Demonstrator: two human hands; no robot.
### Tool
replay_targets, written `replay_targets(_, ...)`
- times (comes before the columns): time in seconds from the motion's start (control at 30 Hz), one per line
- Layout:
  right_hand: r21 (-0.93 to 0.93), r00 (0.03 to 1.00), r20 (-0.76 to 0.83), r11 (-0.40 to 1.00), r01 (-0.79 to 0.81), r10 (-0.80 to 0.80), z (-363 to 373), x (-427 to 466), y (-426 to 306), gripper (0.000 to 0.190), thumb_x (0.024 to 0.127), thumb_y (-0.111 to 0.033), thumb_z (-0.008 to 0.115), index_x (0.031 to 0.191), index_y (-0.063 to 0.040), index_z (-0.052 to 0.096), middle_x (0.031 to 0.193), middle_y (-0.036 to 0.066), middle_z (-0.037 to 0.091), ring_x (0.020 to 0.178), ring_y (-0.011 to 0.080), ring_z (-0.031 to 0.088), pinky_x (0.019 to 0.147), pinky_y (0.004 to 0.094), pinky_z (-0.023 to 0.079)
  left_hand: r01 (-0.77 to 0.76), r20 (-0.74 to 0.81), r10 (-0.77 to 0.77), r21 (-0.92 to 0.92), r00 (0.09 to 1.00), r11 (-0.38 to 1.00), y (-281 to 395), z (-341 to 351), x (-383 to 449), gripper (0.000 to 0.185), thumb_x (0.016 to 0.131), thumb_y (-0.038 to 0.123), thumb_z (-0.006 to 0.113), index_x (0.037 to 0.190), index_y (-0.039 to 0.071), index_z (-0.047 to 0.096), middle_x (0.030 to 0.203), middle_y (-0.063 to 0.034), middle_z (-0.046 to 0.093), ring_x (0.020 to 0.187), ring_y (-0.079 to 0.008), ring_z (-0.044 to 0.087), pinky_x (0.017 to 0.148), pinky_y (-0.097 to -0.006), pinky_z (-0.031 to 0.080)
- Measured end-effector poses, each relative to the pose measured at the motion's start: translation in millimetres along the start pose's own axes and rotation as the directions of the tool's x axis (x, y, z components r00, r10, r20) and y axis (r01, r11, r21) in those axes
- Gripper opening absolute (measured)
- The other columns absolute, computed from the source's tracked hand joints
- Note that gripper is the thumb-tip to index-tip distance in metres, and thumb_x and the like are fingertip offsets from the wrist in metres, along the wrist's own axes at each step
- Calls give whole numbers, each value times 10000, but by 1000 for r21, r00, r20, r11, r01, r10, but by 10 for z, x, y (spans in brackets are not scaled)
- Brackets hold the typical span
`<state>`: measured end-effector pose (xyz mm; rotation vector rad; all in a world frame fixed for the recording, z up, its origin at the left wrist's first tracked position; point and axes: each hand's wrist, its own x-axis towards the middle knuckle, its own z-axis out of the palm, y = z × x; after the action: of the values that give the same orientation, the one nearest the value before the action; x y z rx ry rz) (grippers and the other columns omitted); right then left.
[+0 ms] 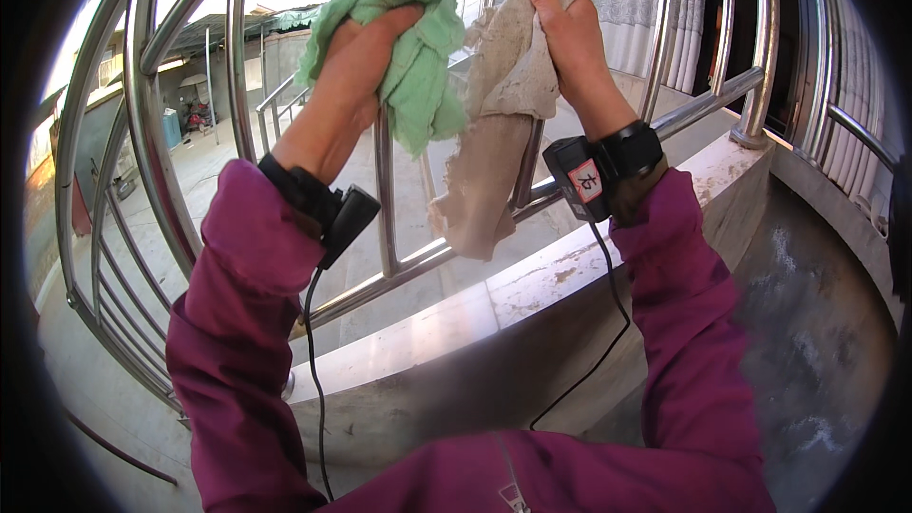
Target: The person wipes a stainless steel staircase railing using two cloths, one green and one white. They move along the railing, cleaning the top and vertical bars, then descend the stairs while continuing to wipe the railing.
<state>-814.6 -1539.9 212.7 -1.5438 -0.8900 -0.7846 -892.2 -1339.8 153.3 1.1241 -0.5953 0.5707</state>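
My left hand (356,64) grips a green cloth (424,78) bunched around its fingers, in front of an upright of the stainless steel railing (385,192). A greyish-beige rag (484,164) with frayed edges dangles from my right hand (570,35). The thumb of that hand presses on the rag near its top end, and the lower part hangs down past the bottom rail. Both hands are raised to about the same height, a short way apart. Whether either cloth touches the bars behind it, I cannot tell.
Below the railing runs a pale stone ledge (456,324) with brown stains. Black wrist-worn devices (349,224) trail thin cables (313,370) past my sleeves. Patterned curtains (634,7) hang at the upper right. Beyond the bars lies a concrete yard (206,164) with a blue container (172,128).
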Motion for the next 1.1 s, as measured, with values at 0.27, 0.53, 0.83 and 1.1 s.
replay_targets(0.27, -209, 990, -137, 978, -10, -19, 1058, -1239, 22, 424, 921, -292, 629, 1206, 6, 529, 1095, 122, 640, 967, 224, 628, 857, 342, 493, 189, -162, -183, 23, 970, 982, -202, -990, -1135, 220, 912, 164, 635, 1098, 48, 655, 1001, -51, 670, 887, -149, 636, 750, -281, 511)
replay_targets(0.53, -366, 996, -70, 930, 27, -57, 934, -1839, -228, 371, 919, -132, 551, 1243, 21, 457, 1168, 214, 561, 1101, 368, 550, 966, 412, 416, 406, -272, -374, 71, 887, 911, -496, -982, -1966, 237, 920, 186, 644, 1120, 60, 629, 1019, -50, 665, 919, -156, 632, 777, -297, 511)
replay_targets(0.83, -281, 988, -126, 953, -116, 84, 1125, -1649, -776, 461, 884, -160, 569, 1283, 13, 415, 1160, 216, 591, 1084, 374, 590, 940, 418, 453, 519, -291, -483, 57, 826, 853, 135, -981, -1856, 202, 925, 164, 631, 1103, 68, 637, 1009, -46, 665, 911, -163, 641, 775, -303, 519)
replay_targets(1.1, -73, 991, -128, 996, -50, 40, 1249, 471, -626, 438, 872, -151, 644, 1258, 5, 506, 1185, 173, 618, 1087, 266, 603, 937, 367, 459, 147, -48, -151, -81, 987, 986, 807, -1066, -11, 215, 919, 87, 591, 1112, 13, 647, 1037, -101, 685, 899, -198, 673, 764, -309, 557)
